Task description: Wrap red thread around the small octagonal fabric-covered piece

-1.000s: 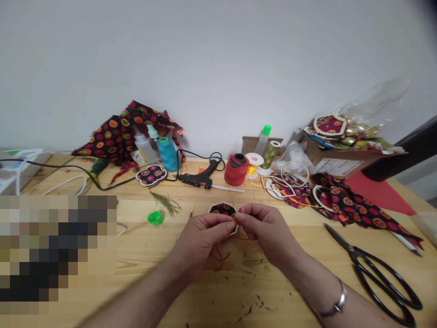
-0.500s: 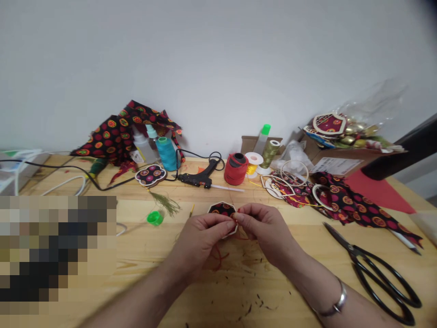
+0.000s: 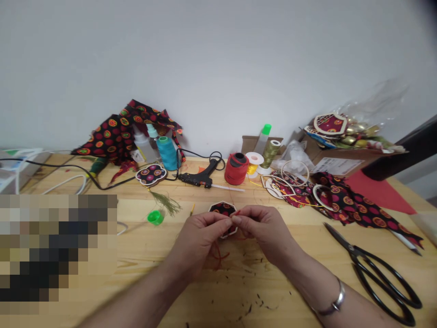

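Note:
Thumb and fingers of my left hand [image 3: 204, 234] are pinched together on a thin red cord [image 3: 218, 260], whose loose loop hangs below onto the table. Close beside it, fingertips nearly touching, my right hand [image 3: 265, 227] also pinches the red cord, and a short bit sticks up above its fingers. Just behind and under the fingertips is an octagonal ornament [image 3: 221, 208] with a pale wooden rim and dark patterned fabric. My hands cover part of it, so I cannot tell whether the cord is fastened to it.
Black scissors [image 3: 353, 250] lie at the right. Behind stand a glue gun [image 3: 198, 176], a red spool [image 3: 236, 168] and a teal thread cone [image 3: 168, 154]. A flower-shaped ornament [image 3: 151, 174], a green cap [image 3: 155, 217] and patterned fabric [image 3: 368, 202] also lie about. Dark scraps dot the front.
My fingertips have shifted slightly and come closer together on the red cord. The ornament and the other things on the table stay in place.

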A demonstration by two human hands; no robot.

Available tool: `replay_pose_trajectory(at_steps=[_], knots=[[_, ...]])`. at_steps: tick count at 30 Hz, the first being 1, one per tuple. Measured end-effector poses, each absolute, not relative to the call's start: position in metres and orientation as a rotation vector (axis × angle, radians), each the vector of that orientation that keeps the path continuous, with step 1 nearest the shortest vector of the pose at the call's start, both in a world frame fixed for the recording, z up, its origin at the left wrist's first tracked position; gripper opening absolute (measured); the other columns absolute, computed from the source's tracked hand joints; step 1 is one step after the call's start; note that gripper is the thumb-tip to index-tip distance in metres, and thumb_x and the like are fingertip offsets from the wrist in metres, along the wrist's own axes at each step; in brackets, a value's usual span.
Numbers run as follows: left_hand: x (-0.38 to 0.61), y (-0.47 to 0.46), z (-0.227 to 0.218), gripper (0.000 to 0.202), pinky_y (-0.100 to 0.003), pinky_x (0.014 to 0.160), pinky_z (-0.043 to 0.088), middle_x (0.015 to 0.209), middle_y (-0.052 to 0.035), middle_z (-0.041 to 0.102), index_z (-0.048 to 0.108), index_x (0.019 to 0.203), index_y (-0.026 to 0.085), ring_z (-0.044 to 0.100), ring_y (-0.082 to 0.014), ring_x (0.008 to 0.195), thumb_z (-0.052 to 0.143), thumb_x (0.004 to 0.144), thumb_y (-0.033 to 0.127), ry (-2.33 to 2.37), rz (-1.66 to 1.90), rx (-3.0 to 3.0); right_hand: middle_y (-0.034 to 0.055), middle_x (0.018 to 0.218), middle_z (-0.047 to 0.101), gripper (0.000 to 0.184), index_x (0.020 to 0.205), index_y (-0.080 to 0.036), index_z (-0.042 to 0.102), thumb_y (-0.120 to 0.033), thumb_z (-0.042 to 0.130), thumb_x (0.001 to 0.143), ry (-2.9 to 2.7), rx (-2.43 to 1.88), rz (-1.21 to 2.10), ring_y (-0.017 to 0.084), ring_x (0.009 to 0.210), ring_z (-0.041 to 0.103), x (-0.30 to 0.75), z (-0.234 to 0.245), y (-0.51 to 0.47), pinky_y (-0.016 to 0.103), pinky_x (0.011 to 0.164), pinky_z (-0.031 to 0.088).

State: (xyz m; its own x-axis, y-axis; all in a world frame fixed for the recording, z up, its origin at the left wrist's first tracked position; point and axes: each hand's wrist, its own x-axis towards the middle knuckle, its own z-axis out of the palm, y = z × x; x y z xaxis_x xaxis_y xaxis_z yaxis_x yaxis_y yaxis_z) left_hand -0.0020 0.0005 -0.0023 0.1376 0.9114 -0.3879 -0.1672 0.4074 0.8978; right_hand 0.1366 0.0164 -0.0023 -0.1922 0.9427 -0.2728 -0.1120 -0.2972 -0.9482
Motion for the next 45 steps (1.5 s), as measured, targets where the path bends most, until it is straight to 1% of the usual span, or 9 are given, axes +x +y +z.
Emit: replay_pose_trajectory(at_steps=[12, 17, 24, 26, 28, 30, 32, 41, 45], knots=[[-0.002, 0.0, -0.002, 0.011, -0.016, 0.051, 0.036, 0.05, 0.0046, 0.055, 0.066, 0.063, 0.015, 0.045, -0.0047, 0.047, 0.062, 0.068, 0.025, 1.136, 0.915, 0.864, -0.0035, 0.054, 0.058, 0.008, 0.061, -0.015, 0.059, -0.015, 0.057, 0.069, -1.453, -1.289, 1.296, 0.008, 0.051, 0.049, 0.142, -0.001, 0.019, 0.019, 0.052, 0.038], [-0.003, 0.004, -0.002, 0.011, -0.022, 0.066, 0.042, 0.076, -0.0025, 0.065, 0.065, 0.074, 0.016, 0.057, -0.0121, 0.069, 0.061, 0.068, 0.024, 1.169, 0.958, 0.956, -0.0017, 0.058, 0.061, 0.008, 0.063, -0.015, 0.06, -0.016, 0.056, 0.07, -1.56, -1.332, 1.142, 0.011, 0.057, 0.052, 0.146, -0.003, 0.02, 0.02, 0.055, 0.04], [-0.006, 0.004, 0.001, 0.012, -0.024, 0.078, 0.039, 0.107, -0.0058, 0.057, 0.062, 0.058, 0.015, 0.052, -0.0178, 0.096, 0.062, 0.067, 0.023, 1.198, 0.99, 1.084, 0.0002, 0.064, 0.063, 0.009, 0.067, -0.018, 0.061, -0.019, 0.055, 0.073, -1.638, -1.339, 0.981, 0.013, 0.06, 0.054, 0.146, -0.006, 0.019, 0.023, 0.058, 0.04], [-0.006, 0.001, 0.001, 0.015, -0.021, 0.068, 0.04, 0.1, -0.0038, 0.06, 0.06, 0.056, 0.016, 0.055, -0.0147, 0.086, 0.062, 0.067, 0.025, 1.145, 0.926, 1.053, 0.0006, 0.064, 0.063, 0.009, 0.067, -0.018, 0.061, -0.019, 0.055, 0.072, -1.646, -1.351, 0.954, 0.014, 0.061, 0.054, 0.146, -0.005, 0.018, 0.024, 0.058, 0.04], [-0.005, -0.001, 0.0, 0.016, -0.019, 0.049, 0.033, 0.077, 0.0002, 0.062, 0.059, 0.058, 0.017, 0.052, -0.0089, 0.06, 0.061, 0.068, 0.029, 1.117, 0.842, 1.014, 0.0005, 0.063, 0.062, 0.009, 0.066, -0.019, 0.061, -0.019, 0.055, 0.072, -1.637, -1.375, 0.949, 0.014, 0.06, 0.053, 0.145, -0.004, 0.018, 0.025, 0.058, 0.04], [-0.005, -0.003, -0.001, 0.017, -0.019, 0.041, 0.022, 0.054, 0.0051, 0.052, 0.06, 0.063, 0.018, 0.037, -0.0056, 0.042, 0.06, 0.068, 0.034, 1.123, 0.773, 1.03, 0.0002, 0.061, 0.061, 0.009, 0.065, -0.018, 0.06, -0.019, 0.055, 0.071, -1.607, -1.383, 0.981, 0.014, 0.058, 0.053, 0.145, -0.003, 0.017, 0.025, 0.057, 0.039], [-0.004, -0.004, -0.002, 0.018, -0.02, 0.041, 0.018, 0.047, 0.0068, 0.042, 0.062, 0.066, 0.018, 0.03, -0.0058, 0.041, 0.059, 0.069, 0.035, 1.168, 0.751, 1.12, 0.0, 0.061, 0.061, 0.007, 0.065, -0.018, 0.06, -0.018, 0.056, 0.07, -1.555, -1.369, 1.047, 0.013, 0.058, 0.052, 0.145, -0.002, 0.017, 0.024, 0.057, 0.039], [-0.002, -0.003, -0.003, 0.016, -0.022, 0.054, 0.033, 0.059, 0.0015, 0.05, 0.068, 0.066, 0.017, 0.044, -0.0115, 0.057, 0.058, 0.069, 0.03, 1.316, 0.811, 1.503, -0.0082, 0.04, 0.039, 0.015, 0.059, -0.014, 0.053, -0.025, 0.06, 0.067, -1.11, -1.175, 1.639, 0.004, 0.036, 0.027, 0.141, 0.001, 0.018, 0.019, 0.038, 0.021], [-0.002, -0.003, -0.003, 0.016, -0.023, 0.06, 0.037, 0.067, -0.001, 0.059, 0.068, 0.072, 0.018, 0.051, -0.0144, 0.065, 0.056, 0.071, 0.029, 1.3, 0.792, 1.52, -0.0043, 0.049, 0.05, 0.018, 0.059, -0.013, 0.051, -0.027, 0.06, 0.068, -1.015, -1.062, 1.758, 0.002, 0.035, 0.029, 0.141, 0.001, 0.017, 0.018, 0.037, 0.021]])
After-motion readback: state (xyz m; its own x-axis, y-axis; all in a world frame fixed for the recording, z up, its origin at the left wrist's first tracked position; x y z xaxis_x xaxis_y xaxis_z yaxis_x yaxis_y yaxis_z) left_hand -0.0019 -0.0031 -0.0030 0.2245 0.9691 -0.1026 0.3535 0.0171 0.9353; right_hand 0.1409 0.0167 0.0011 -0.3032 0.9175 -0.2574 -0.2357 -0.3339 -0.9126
